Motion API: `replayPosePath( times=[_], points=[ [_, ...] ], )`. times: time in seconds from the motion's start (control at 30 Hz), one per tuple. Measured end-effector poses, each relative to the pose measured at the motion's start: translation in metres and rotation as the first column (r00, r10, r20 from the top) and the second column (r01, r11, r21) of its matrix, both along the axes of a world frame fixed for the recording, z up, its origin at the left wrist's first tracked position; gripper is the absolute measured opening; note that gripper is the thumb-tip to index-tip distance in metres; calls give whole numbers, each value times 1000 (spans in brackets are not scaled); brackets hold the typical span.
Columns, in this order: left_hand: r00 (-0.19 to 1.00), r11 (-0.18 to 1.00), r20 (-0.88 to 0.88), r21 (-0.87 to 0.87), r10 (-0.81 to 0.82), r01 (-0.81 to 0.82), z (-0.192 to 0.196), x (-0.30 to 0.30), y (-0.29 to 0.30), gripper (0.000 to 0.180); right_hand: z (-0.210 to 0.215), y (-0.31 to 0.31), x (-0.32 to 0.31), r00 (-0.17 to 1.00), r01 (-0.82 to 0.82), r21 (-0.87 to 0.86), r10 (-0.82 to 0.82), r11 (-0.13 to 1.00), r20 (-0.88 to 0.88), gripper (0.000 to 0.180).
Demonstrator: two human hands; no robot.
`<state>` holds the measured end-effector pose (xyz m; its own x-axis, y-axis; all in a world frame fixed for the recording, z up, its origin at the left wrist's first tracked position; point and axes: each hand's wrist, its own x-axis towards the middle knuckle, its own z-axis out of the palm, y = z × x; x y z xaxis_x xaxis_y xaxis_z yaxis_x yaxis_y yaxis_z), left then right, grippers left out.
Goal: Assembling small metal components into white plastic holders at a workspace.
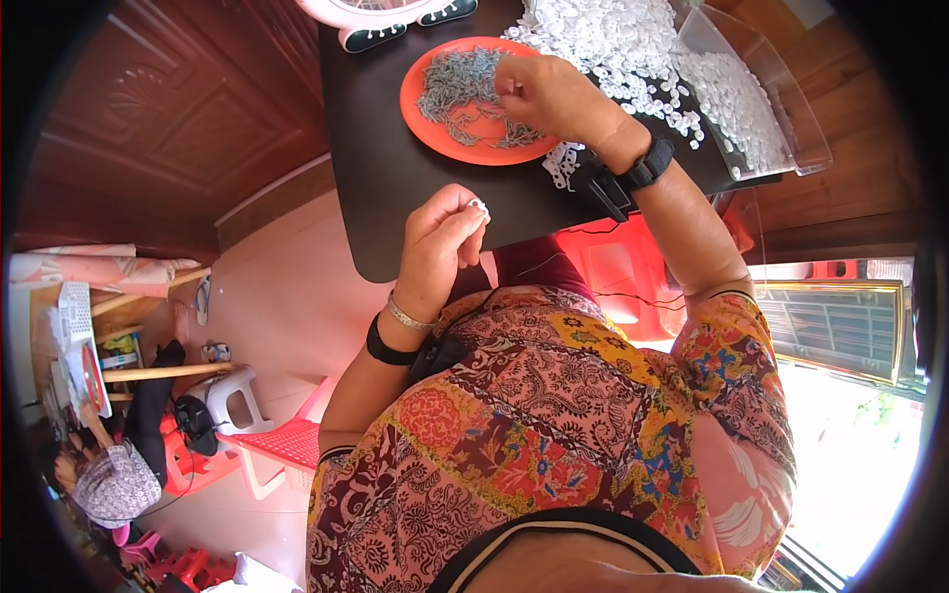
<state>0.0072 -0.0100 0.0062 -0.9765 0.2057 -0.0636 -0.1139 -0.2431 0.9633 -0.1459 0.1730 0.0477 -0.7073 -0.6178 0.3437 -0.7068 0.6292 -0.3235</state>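
My left hand (442, 237) is closed in a pinch near the table's front edge. Between its thumb and finger shows a small white plastic piece (478, 206). Above the right part of an orange plate (420, 127), my right hand (556, 94) has its fingers curled together; whatever they hold is hidden. The plate carries a heap of thin grey metal pins (460, 84) that look like nails or screws. Beyond and right of that hand lies a large pile of small white plastic pieces (613, 49). A little cluster of white pieces (561, 164) sits by the plate's right edge.
A clear plastic bin (806, 128) with more white pieces stands at the right of the black table (381, 208). A pink and white object (371, 15) is at the far edge. Red stool (623, 262) below; another person (119, 484) sits at lower left.
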Motion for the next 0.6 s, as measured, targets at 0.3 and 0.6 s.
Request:
replayPosePath(
  times=[0.3,0.6],
  points=[
    [998,998,5,-26,62,-62,8,0,3,18,6,17,31,906,-18,-380,175,925,384,15],
    [985,991,-124,-49,118,-125,15,4,10,18,-3,6,97,584,227,-707,488,670,649,13]
  ],
)
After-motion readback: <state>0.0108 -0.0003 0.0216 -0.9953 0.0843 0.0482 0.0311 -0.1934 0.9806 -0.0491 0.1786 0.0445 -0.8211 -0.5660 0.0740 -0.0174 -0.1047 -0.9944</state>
